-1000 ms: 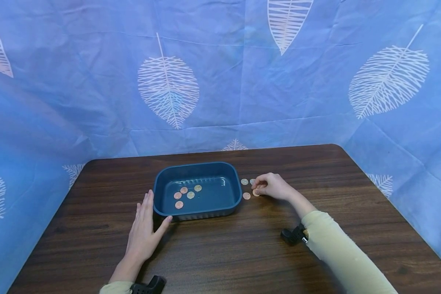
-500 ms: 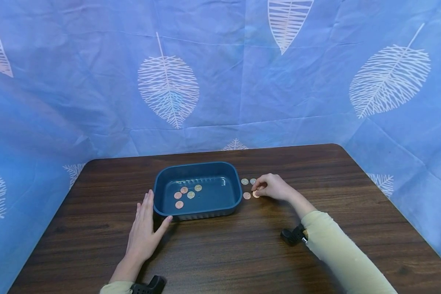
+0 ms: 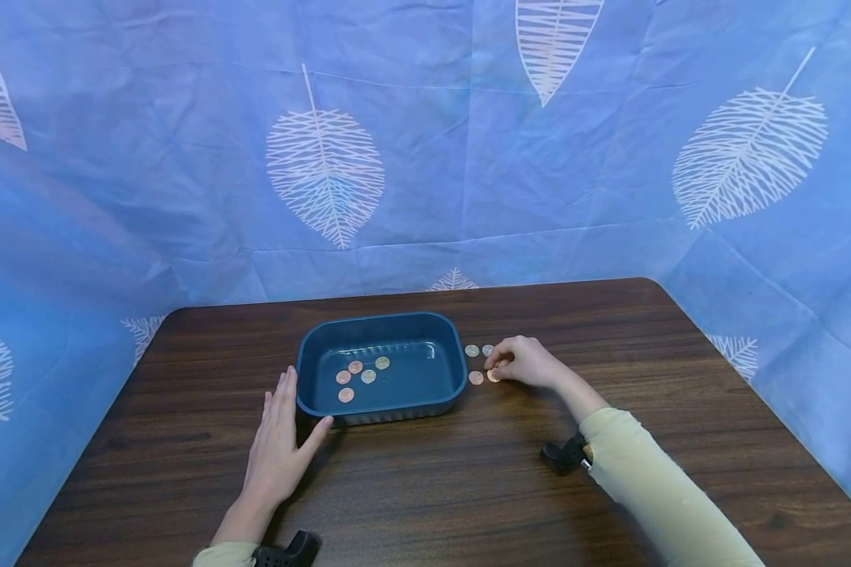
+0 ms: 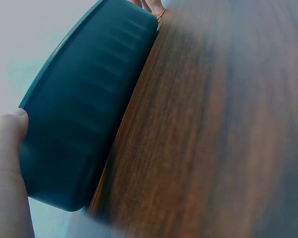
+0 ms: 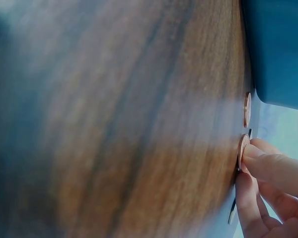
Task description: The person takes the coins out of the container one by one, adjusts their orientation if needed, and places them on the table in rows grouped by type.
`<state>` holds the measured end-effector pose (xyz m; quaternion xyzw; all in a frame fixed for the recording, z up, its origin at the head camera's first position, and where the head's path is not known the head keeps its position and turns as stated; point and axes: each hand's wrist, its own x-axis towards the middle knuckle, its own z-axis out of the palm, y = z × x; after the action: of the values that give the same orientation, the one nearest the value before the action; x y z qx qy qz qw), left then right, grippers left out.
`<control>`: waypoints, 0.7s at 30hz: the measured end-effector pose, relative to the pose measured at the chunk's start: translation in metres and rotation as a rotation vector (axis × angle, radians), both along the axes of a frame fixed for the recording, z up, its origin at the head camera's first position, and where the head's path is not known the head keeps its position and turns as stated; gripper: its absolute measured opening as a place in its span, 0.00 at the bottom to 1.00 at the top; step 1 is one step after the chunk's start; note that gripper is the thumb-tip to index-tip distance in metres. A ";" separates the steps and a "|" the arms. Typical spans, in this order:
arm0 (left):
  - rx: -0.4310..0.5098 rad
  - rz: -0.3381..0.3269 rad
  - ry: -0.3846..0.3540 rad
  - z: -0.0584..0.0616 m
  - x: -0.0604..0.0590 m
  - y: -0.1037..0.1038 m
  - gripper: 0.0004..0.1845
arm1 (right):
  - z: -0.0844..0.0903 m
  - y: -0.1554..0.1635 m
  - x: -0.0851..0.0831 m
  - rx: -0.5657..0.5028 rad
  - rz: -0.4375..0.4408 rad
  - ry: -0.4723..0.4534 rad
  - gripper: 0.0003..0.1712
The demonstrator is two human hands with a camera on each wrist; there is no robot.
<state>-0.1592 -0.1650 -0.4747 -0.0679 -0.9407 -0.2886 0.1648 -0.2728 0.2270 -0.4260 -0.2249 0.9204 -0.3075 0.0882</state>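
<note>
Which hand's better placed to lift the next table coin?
Likely the right hand: it's touching a copper coin beside the tray. The left hand is at the tray's opposite end.

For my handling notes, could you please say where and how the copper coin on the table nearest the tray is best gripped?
Probably by opposite edges, from above and the person's near side: the copper coin is thin and flat on the table, with the tray to its left, a silver coin behind and the pinched coin to its right.

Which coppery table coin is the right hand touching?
The coppery coin farther from the blue tray, pinched by the right hand; the other coppery coin lies untouched nearer the tray.
</note>
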 end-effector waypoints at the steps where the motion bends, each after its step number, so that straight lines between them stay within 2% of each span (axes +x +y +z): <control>1: -0.001 0.000 -0.001 0.000 0.000 0.000 0.47 | 0.000 0.000 0.000 0.001 0.001 -0.001 0.03; 21: -0.008 0.004 -0.004 -0.002 0.000 0.001 0.47 | -0.002 0.002 -0.001 -0.012 -0.002 -0.008 0.03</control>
<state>-0.1591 -0.1642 -0.4763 -0.0661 -0.9423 -0.2846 0.1631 -0.2739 0.2287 -0.4282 -0.2232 0.9185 -0.3138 0.0902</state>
